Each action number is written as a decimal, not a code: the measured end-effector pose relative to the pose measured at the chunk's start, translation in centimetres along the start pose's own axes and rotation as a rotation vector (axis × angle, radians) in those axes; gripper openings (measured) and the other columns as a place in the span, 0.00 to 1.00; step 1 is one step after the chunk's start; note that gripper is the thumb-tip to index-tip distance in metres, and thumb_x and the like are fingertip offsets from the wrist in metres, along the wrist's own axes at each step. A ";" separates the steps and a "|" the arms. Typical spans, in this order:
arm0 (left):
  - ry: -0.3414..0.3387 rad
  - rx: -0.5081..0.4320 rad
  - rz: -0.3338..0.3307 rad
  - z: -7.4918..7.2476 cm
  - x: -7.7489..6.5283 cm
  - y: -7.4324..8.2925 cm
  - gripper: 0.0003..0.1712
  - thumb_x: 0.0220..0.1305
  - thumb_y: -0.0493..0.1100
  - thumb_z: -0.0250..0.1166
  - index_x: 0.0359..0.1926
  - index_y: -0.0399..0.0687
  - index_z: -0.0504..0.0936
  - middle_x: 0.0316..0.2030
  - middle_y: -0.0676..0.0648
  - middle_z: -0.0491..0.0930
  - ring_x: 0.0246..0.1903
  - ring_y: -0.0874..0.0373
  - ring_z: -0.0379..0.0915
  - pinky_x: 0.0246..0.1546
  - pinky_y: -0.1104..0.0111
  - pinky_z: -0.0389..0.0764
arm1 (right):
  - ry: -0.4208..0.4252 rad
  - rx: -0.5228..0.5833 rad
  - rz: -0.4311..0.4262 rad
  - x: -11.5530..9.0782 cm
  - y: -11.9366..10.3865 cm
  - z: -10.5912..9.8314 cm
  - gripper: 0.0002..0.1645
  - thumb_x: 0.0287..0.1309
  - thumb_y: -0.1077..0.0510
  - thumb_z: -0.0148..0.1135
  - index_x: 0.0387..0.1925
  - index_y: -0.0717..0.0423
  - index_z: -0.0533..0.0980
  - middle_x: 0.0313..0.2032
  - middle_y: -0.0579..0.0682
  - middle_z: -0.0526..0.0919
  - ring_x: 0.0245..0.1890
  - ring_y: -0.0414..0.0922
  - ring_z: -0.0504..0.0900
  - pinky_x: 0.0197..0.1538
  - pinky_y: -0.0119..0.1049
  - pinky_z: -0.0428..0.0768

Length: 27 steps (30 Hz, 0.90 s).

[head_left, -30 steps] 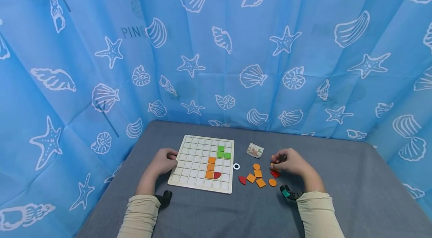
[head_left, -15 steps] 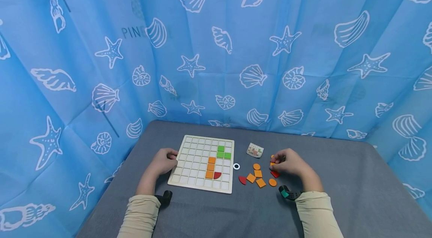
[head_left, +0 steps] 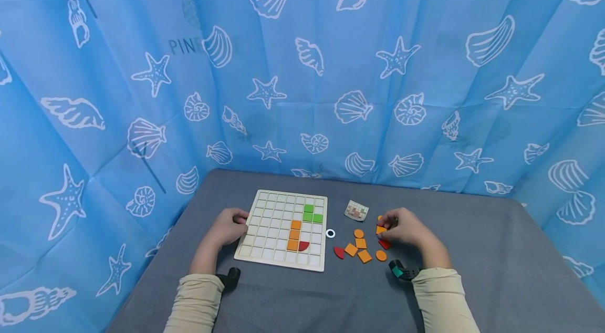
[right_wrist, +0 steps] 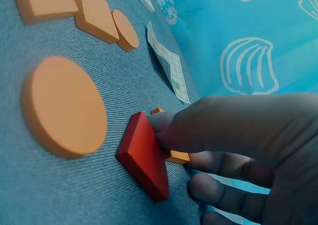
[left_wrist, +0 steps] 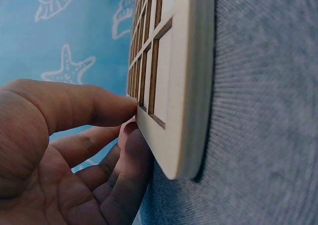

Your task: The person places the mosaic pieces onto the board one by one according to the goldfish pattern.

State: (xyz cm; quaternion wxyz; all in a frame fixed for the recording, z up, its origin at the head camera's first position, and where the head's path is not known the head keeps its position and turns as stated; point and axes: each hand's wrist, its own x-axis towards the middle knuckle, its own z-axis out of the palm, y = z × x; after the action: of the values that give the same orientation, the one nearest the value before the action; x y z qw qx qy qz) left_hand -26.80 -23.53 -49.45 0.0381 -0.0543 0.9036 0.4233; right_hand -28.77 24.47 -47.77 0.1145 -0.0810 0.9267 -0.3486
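Observation:
My left hand (head_left: 228, 227) holds the near-left edge of a pale wooden grid board (head_left: 267, 221); in the left wrist view its thumb lies on the rim (left_wrist: 184, 96) with fingers against the side. Green squares (head_left: 308, 212), orange squares (head_left: 294, 234) and a red quarter circle (head_left: 304, 246) sit in the board's cells. Over the loose pieces at right, my right hand (head_left: 404, 226) pinches an orange square tile (head_left: 380, 229) low at the cloth. In the right wrist view, a red tile (right_wrist: 144, 158) by the thumb partly hides that orange tile (right_wrist: 178, 157).
Between board and right hand lie orange squares (head_left: 364, 256), orange discs (head_left: 381, 255) and another red quarter circle (head_left: 339, 252). A small printed grid card (head_left: 356, 210) lies behind them, and a white ring (head_left: 330, 233) beside the board. A blue shell-print curtain (head_left: 302, 86) stands behind the grey-covered table.
My right hand has shifted slightly left, and more of the orange square tile shows at its fingertips. The left hand and the board stay put.

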 end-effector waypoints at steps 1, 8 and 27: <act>-0.001 -0.004 -0.001 0.0 0.0 0.0 0.24 0.62 0.32 0.62 0.59 0.34 0.83 0.43 0.41 0.81 0.39 0.50 0.75 0.39 0.62 0.75 | -0.002 -0.002 -0.002 0.0 0.0 0.0 0.13 0.54 0.62 0.79 0.41 0.62 0.86 0.36 0.52 0.84 0.35 0.47 0.78 0.38 0.39 0.80; -0.002 -0.013 -0.003 0.1 -0.2 -0.2 0.23 0.62 0.32 0.62 0.58 0.33 0.83 0.41 0.41 0.80 0.39 0.51 0.75 0.38 0.62 0.75 | -0.006 -0.018 -0.024 0.0 -0.1 0.0 0.12 0.55 0.62 0.79 0.41 0.62 0.86 0.37 0.53 0.85 0.35 0.47 0.78 0.40 0.40 0.80; -0.021 0.002 0.006 -0.2 0.0 -0.1 0.24 0.62 0.33 0.61 0.59 0.34 0.83 0.43 0.42 0.81 0.40 0.50 0.75 0.40 0.61 0.75 | 0.086 -0.016 -0.171 -0.7 -2.7 0.3 0.14 0.59 0.58 0.77 0.45 0.59 0.86 0.40 0.52 0.85 0.37 0.46 0.80 0.39 0.40 0.80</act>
State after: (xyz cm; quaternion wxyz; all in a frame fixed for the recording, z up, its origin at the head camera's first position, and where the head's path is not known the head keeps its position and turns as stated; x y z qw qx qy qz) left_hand -26.84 -23.77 -49.37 0.0463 -0.0469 0.9038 0.4229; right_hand -27.80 22.40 -46.08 0.0436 -0.1458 0.9233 -0.3528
